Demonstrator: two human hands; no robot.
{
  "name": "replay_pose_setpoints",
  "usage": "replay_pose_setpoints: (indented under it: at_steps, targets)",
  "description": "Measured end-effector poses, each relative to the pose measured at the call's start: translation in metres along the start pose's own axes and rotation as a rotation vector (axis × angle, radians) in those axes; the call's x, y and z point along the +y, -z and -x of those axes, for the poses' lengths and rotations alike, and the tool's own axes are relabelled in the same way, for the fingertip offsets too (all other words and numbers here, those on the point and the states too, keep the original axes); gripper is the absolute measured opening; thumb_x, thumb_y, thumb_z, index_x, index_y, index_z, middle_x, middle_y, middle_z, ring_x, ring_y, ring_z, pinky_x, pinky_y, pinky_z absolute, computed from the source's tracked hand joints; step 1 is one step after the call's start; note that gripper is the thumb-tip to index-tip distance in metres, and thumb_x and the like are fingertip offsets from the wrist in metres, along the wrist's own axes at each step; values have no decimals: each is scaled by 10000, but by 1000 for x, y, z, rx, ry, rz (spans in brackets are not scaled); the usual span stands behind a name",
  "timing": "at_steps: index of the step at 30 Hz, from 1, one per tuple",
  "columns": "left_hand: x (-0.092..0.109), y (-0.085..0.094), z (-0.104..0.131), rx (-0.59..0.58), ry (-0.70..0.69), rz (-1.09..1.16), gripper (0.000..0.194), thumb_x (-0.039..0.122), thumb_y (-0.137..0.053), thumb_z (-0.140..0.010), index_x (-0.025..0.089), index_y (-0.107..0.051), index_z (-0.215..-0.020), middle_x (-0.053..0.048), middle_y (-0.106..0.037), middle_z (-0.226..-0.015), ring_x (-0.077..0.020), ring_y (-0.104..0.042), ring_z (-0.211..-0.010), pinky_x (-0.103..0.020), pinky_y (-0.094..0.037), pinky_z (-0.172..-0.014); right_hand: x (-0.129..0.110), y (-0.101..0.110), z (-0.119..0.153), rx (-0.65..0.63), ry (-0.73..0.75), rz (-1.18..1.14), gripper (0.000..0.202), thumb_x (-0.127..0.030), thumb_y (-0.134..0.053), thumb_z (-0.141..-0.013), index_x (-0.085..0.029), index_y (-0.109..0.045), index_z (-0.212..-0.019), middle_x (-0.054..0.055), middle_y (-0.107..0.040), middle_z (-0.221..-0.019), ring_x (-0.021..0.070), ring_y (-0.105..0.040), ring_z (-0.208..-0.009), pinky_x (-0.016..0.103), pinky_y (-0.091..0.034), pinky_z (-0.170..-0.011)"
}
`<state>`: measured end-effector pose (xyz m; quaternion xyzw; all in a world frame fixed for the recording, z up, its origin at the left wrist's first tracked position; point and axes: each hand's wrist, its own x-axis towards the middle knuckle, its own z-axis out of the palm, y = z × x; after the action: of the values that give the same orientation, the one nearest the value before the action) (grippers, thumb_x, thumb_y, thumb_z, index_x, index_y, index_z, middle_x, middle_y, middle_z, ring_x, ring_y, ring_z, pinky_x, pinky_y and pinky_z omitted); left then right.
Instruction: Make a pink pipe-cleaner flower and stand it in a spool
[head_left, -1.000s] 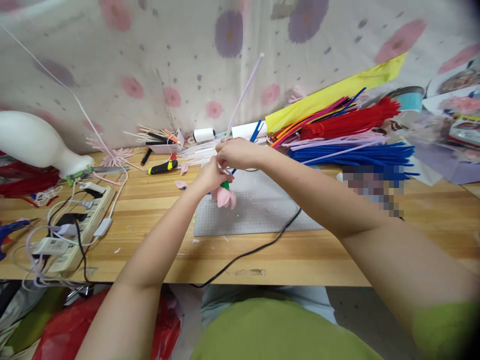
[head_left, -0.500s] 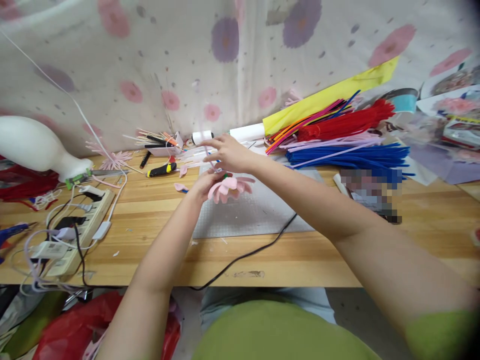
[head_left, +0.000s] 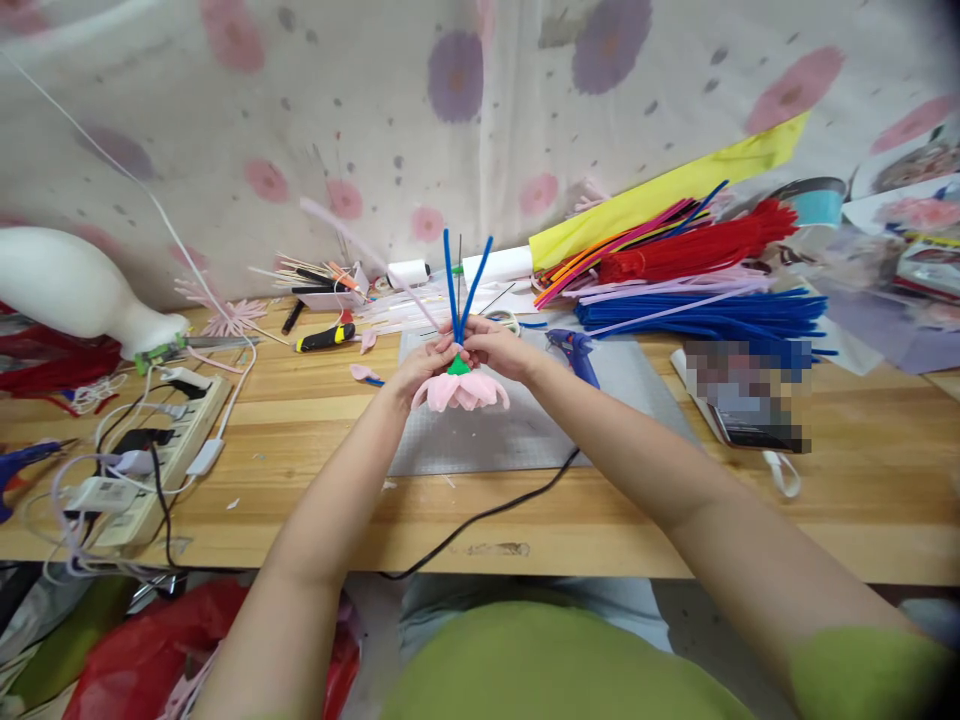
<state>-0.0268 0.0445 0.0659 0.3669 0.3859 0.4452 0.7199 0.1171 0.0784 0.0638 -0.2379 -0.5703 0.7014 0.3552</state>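
Observation:
A pink pipe-cleaner flower (head_left: pixel 461 390) hangs upside down between my hands, petals down and green base (head_left: pixel 458 366) up. Two blue pipe-cleaner stems (head_left: pixel 469 290) and a thin dark wire point upward from it. My left hand (head_left: pixel 426 368) is closed at the base and stems from the left. From the right, my right hand (head_left: pixel 491 346) pinches the same spot. A pale pink pipe cleaner (head_left: pixel 367 255) slants up to the left from between the fingers; which hand grips it I cannot tell. Below lies a grey cutting mat (head_left: pixel 450 445).
A blue glue gun (head_left: pixel 574 355) lies on the mat beside my right forearm, with a black cord (head_left: pixel 487 512) nearby. Bundles of blue (head_left: pixel 705 312) and red pipe cleaners (head_left: pixel 697 245) lie back right. A power strip (head_left: pixel 165 465), yellow-black cutter (head_left: pixel 325 338) and phone (head_left: pixel 750 425) surround the mat.
My right hand has come down from above to the flower's base, its fingers closing there. The flower has tipped petals down, so the blue stems now stand upright. The pale pink strip now leans left.

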Motion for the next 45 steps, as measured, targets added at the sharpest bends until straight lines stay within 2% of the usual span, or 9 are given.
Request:
replay_pose_setpoints:
  at_steps: [5, 12, 15, 20, 26, 33, 38, 42, 45]
  targets:
    - [2, 5, 4, 9, 16, 20, 566, 145, -727, -625, 118, -492, -1139, -28, -675, -748, -124, -639, -676, -247, -472, -712, -6, 12, 3, -36, 99, 330, 126, -186, -510, -667, -165, -528, -789, -34, -545, -630, 81, -496, -569, 195, -399, -497]
    - [7, -5, 10, 175, -44, -102, 1035, 67, -708, -634, 106, -16, -1403, -21, -693, -674, -141, -652, -624, -307, -491, -746, -14, 18, 2, 46, 247, 719, 52, -186, -528, -684, -145, -559, -688, -20, -543, -653, 77, -460, -610, 213, -363, -570]
    - [8, -9, 10, 167, -106, -159, 1091, 109, -747, -597, 103, -15, -1405, -25, -693, -657, -152, -653, -621, -327, -487, -760, -8, 20, 0, 91, 222, 572, 78, -222, -558, -680, -152, -527, -696, -38, -510, -605, 59, -423, -538, 199, -333, -508]
    - [10, -8, 12, 15, -147, -251, 1129, 207, -774, -567, 100, -29, -1407, -41, -690, -655, -166, -649, -616, -334, -472, -736, 3, 25, 0, -30, 153, 268, 153, -270, -590, -675, -164, -481, -694, -53, -480, -532, 51, -414, -462, 181, -310, -423]
    - [14, -5, 14, -44, -182, -332, 947, 244, -761, -579, 118, -235, -1356, -47, -690, -686, -163, -648, -656, -297, -469, -696, -15, 29, -3, -84, 25, 622, 150, -295, -567, -692, -147, -547, -698, -34, -512, -586, 44, -390, -443, 188, -292, -411]
    - [2, -5, 2, 236, -168, -242, 501, 171, -763, -513, 86, -586, -973, -43, -679, -654, -146, -636, -632, -281, -486, -664, -31, 17, 0, 10, -82, 1160, 225, -351, -511, -764, -152, -588, -693, 5, -596, -658, 94, -497, -597, 210, -314, -542]
    - [-9, 2, -10, 467, -223, -396, 228, 155, -713, -536, 115, -640, -749, -16, -655, -592, -135, -613, -580, -271, -476, -629, -33, 0, 18, 86, 46, 1477, 192, -262, -453, -819, -186, -617, -883, 49, -651, -905, 151, -551, -782, 240, -305, -604]
    - [-4, 4, -11, 497, -219, -719, 146, 199, -685, -571, 155, -669, -710, -32, -665, -641, -164, -615, -634, -284, -452, -644, -41, -7, 21, 103, 167, 1664, 232, -226, -401, -852, -184, -623, -905, 73, -623, -954, 174, -554, -803, 266, -300, -599]
    - [5, -2, -6, 529, -190, -975, 85, 195, -703, -545, 193, -674, -626, -32, -649, -604, -194, -602, -694, -290, -423, -666, -51, -9, 17, 9, 248, 1801, 258, -204, -382, -860, -168, -633, -912, 101, -589, -986, 191, -534, -814, 283, -300, -603]
